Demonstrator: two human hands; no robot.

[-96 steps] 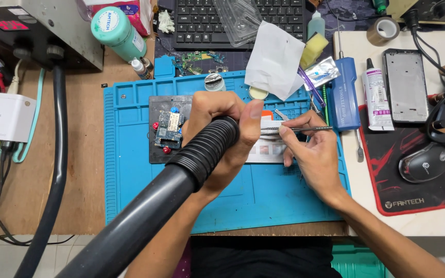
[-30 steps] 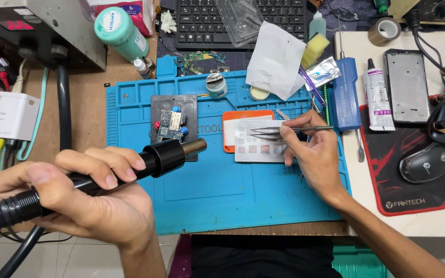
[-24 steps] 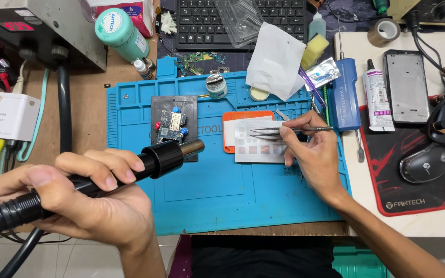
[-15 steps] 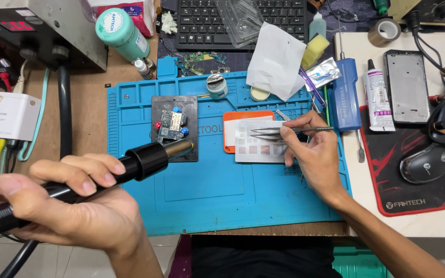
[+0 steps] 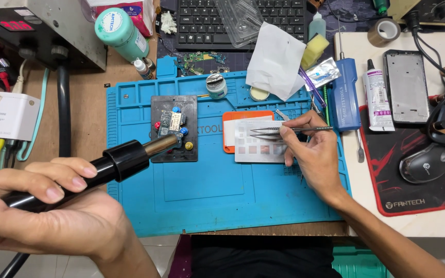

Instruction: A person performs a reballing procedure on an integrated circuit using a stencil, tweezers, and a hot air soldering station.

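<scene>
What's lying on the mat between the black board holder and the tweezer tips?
In the head view, only bare blue mat separates the board holder from the orange pad lying under the tweezers.

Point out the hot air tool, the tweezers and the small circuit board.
hot air tool (image 5: 124, 159), head view, black collar behind the nozzle.
tweezers (image 5: 266, 132), head view, the thin metal arms.
small circuit board (image 5: 171, 122), head view, its middle.

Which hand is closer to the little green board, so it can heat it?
Probably the left hand. It grips the black hot-air tool, whose metal tip lies right at the small board. The right hand rests further away, holding tweezers over a grey card.
</scene>
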